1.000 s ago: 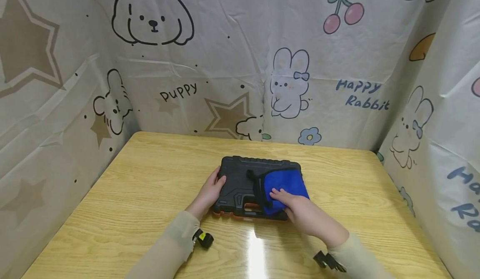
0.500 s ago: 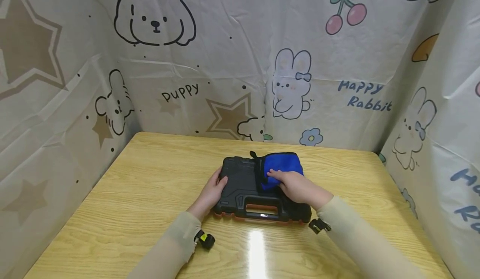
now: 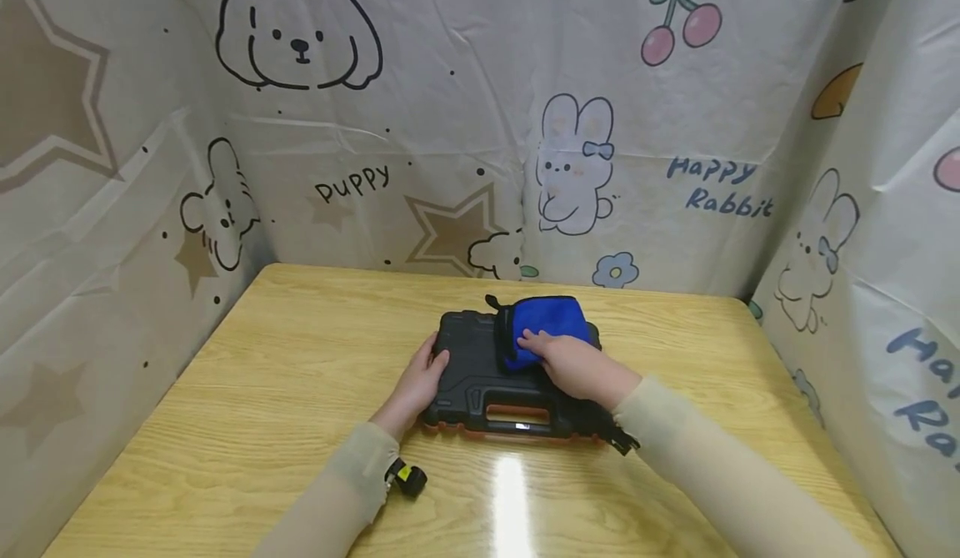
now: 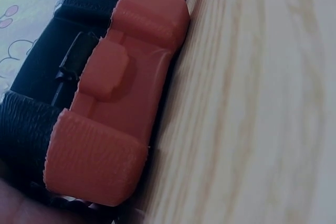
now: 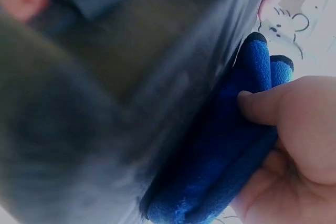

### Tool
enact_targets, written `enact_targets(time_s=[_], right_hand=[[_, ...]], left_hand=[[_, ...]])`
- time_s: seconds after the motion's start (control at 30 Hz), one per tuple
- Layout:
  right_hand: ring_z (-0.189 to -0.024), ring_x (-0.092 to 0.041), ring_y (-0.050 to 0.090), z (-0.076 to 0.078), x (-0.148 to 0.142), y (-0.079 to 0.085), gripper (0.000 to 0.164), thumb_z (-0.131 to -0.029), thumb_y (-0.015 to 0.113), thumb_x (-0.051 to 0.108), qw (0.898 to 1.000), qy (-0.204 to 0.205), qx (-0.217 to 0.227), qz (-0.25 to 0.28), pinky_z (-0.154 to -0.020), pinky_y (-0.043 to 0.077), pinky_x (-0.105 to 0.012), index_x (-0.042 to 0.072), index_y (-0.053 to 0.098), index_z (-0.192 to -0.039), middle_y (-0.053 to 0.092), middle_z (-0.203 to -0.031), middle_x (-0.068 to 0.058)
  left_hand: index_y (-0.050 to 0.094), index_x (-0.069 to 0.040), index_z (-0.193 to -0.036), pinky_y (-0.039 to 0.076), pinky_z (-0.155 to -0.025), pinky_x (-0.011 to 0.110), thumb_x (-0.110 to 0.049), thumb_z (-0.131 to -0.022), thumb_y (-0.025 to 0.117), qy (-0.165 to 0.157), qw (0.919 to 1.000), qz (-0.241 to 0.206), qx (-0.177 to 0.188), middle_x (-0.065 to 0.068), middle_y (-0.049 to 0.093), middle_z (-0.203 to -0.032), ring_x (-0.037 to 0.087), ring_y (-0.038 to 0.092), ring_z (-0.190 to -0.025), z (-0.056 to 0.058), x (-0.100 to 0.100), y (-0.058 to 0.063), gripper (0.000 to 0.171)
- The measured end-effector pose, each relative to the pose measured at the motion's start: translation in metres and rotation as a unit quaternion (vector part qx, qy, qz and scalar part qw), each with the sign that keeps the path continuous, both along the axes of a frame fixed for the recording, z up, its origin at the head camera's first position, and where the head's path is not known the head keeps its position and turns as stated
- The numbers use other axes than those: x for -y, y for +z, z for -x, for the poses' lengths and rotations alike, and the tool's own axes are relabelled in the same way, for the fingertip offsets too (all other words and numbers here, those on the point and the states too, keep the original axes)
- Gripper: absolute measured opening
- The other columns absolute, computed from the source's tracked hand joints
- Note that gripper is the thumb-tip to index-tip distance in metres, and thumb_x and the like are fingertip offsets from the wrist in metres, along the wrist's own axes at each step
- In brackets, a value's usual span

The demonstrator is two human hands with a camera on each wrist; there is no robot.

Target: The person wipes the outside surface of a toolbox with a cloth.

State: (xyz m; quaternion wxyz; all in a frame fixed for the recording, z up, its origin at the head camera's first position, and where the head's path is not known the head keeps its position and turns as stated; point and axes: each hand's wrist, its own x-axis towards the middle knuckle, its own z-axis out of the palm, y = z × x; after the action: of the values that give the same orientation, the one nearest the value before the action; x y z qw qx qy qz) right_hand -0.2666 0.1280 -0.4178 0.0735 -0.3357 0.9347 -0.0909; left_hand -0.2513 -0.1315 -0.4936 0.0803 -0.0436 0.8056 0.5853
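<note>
A black plastic tool case [image 3: 471, 362] with an orange lower half [image 4: 113, 77] lies flat on the table, its handle side toward me. My left hand [image 3: 417, 384] grips the case's left edge, thumb on top; in its wrist view only a bit of the hand shows. Over the case's right far part is a blue fabric pouch [image 3: 553, 316] with black trim and a small black loop. My right hand [image 3: 585, 366] holds this pouch by its near edge. In the right wrist view the thumb [image 5: 260, 106] presses on the blue fabric, with the other fingers partly hidden behind it.
The wooden table [image 3: 315, 341] surrounds the case on all sides. Printed cloth walls [image 3: 360, 124] rise along its back and sides. A black strap with a small device [image 3: 408, 479] is on the left sleeve, and another [image 3: 621, 439] on the right.
My right hand has carried the pouch away from me, from over the handle area to the case's far edge, then slightly farther. The left hand and the case have stayed put.
</note>
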Motion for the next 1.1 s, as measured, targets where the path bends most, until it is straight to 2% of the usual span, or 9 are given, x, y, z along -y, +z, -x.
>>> enact_targets(time_s=[0.4, 0.6, 0.8, 1.1], right_hand=[[-0.132, -0.028, 0.048, -0.061, -0.006, 0.004, 0.043, -0.098, 0.051, 0.006, 0.999, 0.039, 0.001, -0.005, -0.098, 0.048, -0.041, 0.009, 0.05, -0.141, 0.045, -0.148, -0.008], [-0.13, -0.027, 0.051, -0.079, -0.006, 0.008, 0.042, -0.097, 0.054, 0.006, 0.999, 0.033, 0.003, -0.006, -0.093, 0.051, -0.039, 0.01, 0.053, -0.139, 0.048, -0.146, -0.007], [-0.127, -0.027, 0.054, -0.082, -0.007, 0.012, 0.042, -0.096, 0.056, 0.006, 0.999, 0.051, -0.006, -0.011, -0.093, 0.051, -0.04, 0.01, 0.054, -0.137, 0.05, -0.144, -0.008], [-0.126, -0.028, 0.054, -0.067, -0.007, 0.014, 0.043, -0.096, 0.054, 0.004, 0.998, 0.056, 0.008, 0.015, -0.099, 0.047, -0.043, 0.007, 0.052, -0.139, 0.049, -0.144, -0.009]], left_hand=[[0.016, -0.014, -0.156, 0.018, -0.118, 0.049, -0.034, -0.104, 0.039, 0.012, 0.9998, 0.0, 0.013, 0.015, 0.015, -0.161, 0.032, 0.016, -0.148, -0.002, -0.001, -0.005, 0.06], [0.017, -0.013, -0.155, 0.019, -0.118, 0.049, -0.035, -0.104, 0.039, 0.009, 0.9999, 0.002, 0.011, 0.016, 0.016, -0.16, 0.032, 0.016, -0.147, -0.003, -0.001, -0.004, 0.06], [0.016, -0.016, -0.156, 0.018, -0.118, 0.049, -0.037, -0.104, 0.039, 0.005, 0.9999, 0.008, 0.012, 0.014, 0.016, -0.161, 0.032, 0.016, -0.148, 0.0, 0.001, -0.003, 0.061], [0.016, -0.015, -0.156, 0.018, -0.118, 0.05, -0.036, -0.104, 0.039, -0.003, 0.9999, 0.011, 0.012, 0.015, 0.016, -0.161, 0.032, 0.016, -0.148, 0.002, 0.002, -0.002, 0.061]])
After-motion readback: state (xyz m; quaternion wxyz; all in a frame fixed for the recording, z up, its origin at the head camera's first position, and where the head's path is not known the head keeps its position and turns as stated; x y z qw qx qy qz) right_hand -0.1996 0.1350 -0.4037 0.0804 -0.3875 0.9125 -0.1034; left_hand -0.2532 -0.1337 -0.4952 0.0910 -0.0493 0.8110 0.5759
